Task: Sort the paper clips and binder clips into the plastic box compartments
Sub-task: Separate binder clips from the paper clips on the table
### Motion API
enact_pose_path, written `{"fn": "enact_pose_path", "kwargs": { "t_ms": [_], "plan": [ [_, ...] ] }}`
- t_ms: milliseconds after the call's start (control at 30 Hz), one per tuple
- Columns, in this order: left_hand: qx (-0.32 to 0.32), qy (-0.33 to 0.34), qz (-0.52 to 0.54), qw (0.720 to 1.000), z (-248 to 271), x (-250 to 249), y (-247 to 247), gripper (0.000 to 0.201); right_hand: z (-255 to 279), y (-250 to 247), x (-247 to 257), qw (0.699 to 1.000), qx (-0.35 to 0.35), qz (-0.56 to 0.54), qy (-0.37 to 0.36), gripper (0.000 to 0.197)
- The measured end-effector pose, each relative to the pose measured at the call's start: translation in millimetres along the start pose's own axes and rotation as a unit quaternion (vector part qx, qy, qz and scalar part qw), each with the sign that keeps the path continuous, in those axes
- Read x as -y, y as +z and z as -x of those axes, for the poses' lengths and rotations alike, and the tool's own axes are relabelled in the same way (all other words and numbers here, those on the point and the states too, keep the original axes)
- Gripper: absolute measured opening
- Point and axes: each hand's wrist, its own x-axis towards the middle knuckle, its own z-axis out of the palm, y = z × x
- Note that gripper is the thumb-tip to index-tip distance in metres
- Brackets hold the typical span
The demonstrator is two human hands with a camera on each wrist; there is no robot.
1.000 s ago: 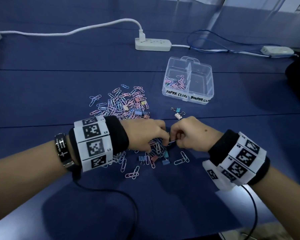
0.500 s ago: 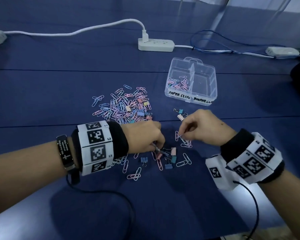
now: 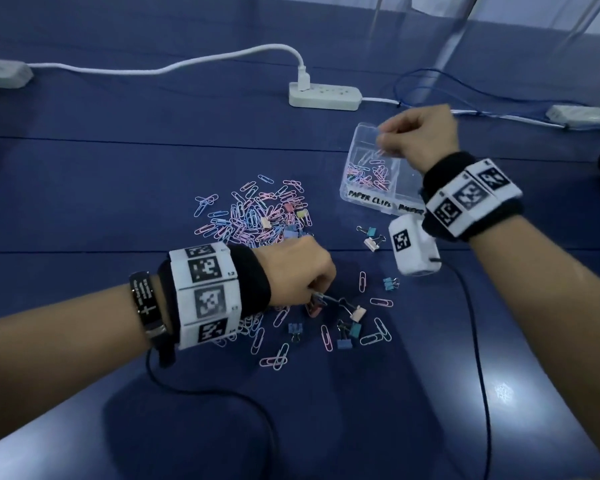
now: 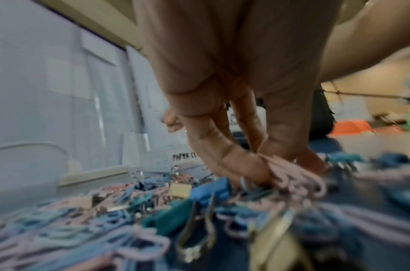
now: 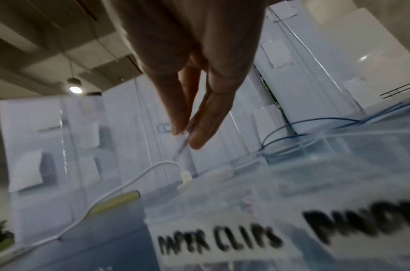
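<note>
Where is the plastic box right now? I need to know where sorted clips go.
In the head view the plastic box sits right of the loose clip pile, near the white power strip, under the right hand.

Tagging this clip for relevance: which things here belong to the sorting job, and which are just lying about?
Job: paper clips, binder clips, plastic box, left hand gripping pink clips, right hand pinching a clip over the box.

Lying about: power strip, white cable, blue cable, adapter.

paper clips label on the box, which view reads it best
The right wrist view: the PAPER CLIPS label fills the foreground, blurred but legible. The head view shows it small but whole on the plastic box. The left wrist view shows it half hidden by fingers.
</note>
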Motion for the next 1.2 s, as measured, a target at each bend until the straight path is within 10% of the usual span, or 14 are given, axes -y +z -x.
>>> {"fn": "enact_pose_path", "kwargs": {
  "t_ms": [367,600,800,967,1200],
  "plan": [
    [-0.029,-0.12,0.357,0.926,-11,27,-38,0.016,22,0,-17,0.996,0.069,0.052,-0.006,0.017],
    [-0.019,-0.145,0.403,0.903,-20,31,-43,0.012,96,-19,-11,0.969,0.233,0.073,-0.028,0.013],
    [-0.03,-0.13,0.436,0.89,-31,26,-62,0.01,149,-28,-11,0.87,0.393,0.298,-0.005,0.024],
    [-0.106,-0.131,0.537,0.827,-63,26,-76,0.015,164,-17,-15,0.824,0.387,0.413,-0.006,0.064],
    [-0.2,-0.154,0.557,0.791,-111,21,-71,0.023,163,-13,-14,0.838,0.369,0.401,0.005,0.046]
  ]
}}
